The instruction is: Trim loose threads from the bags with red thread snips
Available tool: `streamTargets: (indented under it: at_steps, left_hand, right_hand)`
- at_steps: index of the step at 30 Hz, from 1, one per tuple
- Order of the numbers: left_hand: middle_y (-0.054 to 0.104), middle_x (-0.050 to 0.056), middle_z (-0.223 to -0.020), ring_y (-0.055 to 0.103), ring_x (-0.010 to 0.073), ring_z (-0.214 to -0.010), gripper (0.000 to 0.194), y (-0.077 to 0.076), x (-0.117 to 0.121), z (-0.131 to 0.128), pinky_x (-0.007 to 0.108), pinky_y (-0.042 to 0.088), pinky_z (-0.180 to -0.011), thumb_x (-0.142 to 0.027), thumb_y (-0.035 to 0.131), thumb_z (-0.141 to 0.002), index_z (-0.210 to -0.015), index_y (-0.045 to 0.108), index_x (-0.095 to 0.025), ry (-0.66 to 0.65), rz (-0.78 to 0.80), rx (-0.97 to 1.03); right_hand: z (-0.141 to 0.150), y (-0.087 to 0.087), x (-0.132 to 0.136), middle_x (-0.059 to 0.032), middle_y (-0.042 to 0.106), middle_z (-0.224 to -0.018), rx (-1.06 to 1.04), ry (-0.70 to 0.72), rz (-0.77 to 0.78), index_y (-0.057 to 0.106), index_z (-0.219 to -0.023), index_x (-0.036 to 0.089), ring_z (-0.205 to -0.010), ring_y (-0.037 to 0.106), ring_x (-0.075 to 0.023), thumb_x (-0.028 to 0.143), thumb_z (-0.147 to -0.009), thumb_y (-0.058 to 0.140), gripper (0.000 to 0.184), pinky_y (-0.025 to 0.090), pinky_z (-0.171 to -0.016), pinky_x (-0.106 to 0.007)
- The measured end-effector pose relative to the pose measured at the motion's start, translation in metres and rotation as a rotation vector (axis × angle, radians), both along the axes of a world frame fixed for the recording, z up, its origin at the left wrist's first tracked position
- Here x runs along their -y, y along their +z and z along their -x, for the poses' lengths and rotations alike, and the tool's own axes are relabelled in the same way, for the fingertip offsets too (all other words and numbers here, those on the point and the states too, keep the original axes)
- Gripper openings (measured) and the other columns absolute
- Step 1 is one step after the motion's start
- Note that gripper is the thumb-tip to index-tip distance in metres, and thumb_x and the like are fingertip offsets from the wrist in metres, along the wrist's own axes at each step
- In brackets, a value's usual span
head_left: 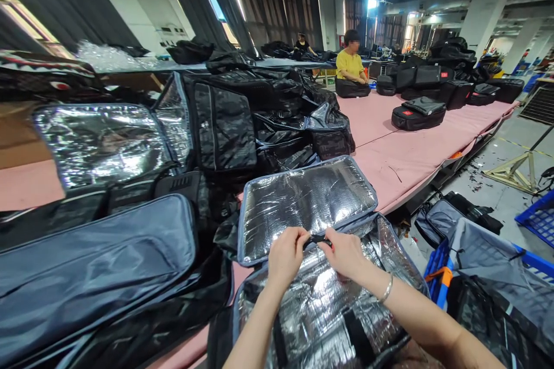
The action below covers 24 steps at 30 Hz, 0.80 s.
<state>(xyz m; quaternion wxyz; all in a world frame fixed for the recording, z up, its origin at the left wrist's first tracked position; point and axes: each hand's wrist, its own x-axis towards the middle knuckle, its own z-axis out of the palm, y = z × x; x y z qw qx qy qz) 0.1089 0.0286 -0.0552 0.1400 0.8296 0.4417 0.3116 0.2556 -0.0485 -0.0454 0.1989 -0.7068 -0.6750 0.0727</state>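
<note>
An open insulated bag (329, 305) with a silver foil lining lies right in front of me, its foil-lined lid (303, 202) folded back on the pink table. My left hand (286, 255) and my right hand (344, 253) meet over the bag's rear edge. Both are closed in a pinch on a small black strap piece (317, 239) stretched between them. A bracelet sits on my right wrist.
Grey and black bags (99, 259) are piled to the left and behind. The long pink table (389, 155) runs back to a seated person in a yellow shirt (350, 63) with more black bags. Blue crates (539, 219) and bags stand on the floor to the right.
</note>
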Motion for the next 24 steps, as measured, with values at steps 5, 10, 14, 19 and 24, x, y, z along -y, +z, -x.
streamTargets:
  at_steps: [5, 10, 14, 19, 24]
  left_hand:
    - [0.059, 0.002, -0.074, 0.055, 0.0191, -0.072, 0.021, -0.001, 0.001, -0.001, 0.03, 0.039, -0.065, -0.033, 0.038, -0.084, -0.07, 0.049, -0.022, 0.013, 0.003, 0.024]
    - [0.06, 0.002, -0.074, 0.055, 0.0193, -0.073, 0.022, -0.004, 0.002, -0.001, 0.03, 0.039, -0.067, -0.034, 0.038, -0.084, -0.07, 0.05, -0.022, 0.021, -0.003, 0.042]
    - [0.06, 0.002, -0.072, 0.055, 0.0191, -0.071, 0.022, -0.005, 0.0, -0.002, 0.029, 0.039, -0.064, -0.034, 0.039, -0.084, -0.071, 0.051, -0.022, 0.029, -0.015, 0.053]
    - [0.059, 0.001, -0.07, 0.055, 0.0158, -0.067, 0.028, -0.003, 0.003, 0.003, 0.026, 0.041, -0.062, -0.033, 0.034, -0.088, -0.07, 0.052, -0.021, 0.004, -0.059, 0.078]
    - [0.061, 0.003, -0.077, 0.056, 0.0162, -0.076, 0.027, -0.005, 0.012, 0.007, 0.027, 0.043, -0.07, -0.034, 0.04, -0.088, -0.075, 0.06, -0.02, -0.147, -0.171, 0.008]
  right_hand:
    - [-0.003, -0.003, -0.003, 0.002, 0.064, -0.068, -0.051, 0.008, -0.011, 0.053, -0.088, 0.022, -0.063, 0.06, -0.0139, 0.036, -0.091, 0.042, 0.018, 0.024, -0.054, -0.022]
    - [-0.002, -0.01, -0.002, 0.0017, 0.064, -0.069, -0.094, -0.009, -0.028, 0.052, -0.09, 0.021, -0.064, 0.061, -0.0147, 0.037, -0.09, 0.043, 0.018, 0.025, -0.054, -0.022]
    - [0.002, -0.013, -0.002, 0.0003, 0.064, -0.07, -0.057, -0.014, -0.034, 0.051, -0.092, 0.021, -0.064, 0.061, -0.0159, 0.037, -0.09, 0.044, 0.018, 0.025, -0.054, -0.022]
    - [0.001, -0.013, -0.001, 0.0028, 0.062, -0.065, -0.154, -0.026, -0.069, 0.052, -0.088, 0.022, -0.061, 0.059, -0.0146, 0.037, -0.09, 0.042, 0.018, 0.026, -0.054, -0.021]
    - [-0.015, -0.013, 0.008, 0.0023, 0.061, -0.063, -0.234, -0.171, -0.096, 0.052, -0.09, 0.021, -0.059, 0.059, -0.0161, 0.039, -0.088, 0.046, 0.019, 0.026, -0.052, -0.022]
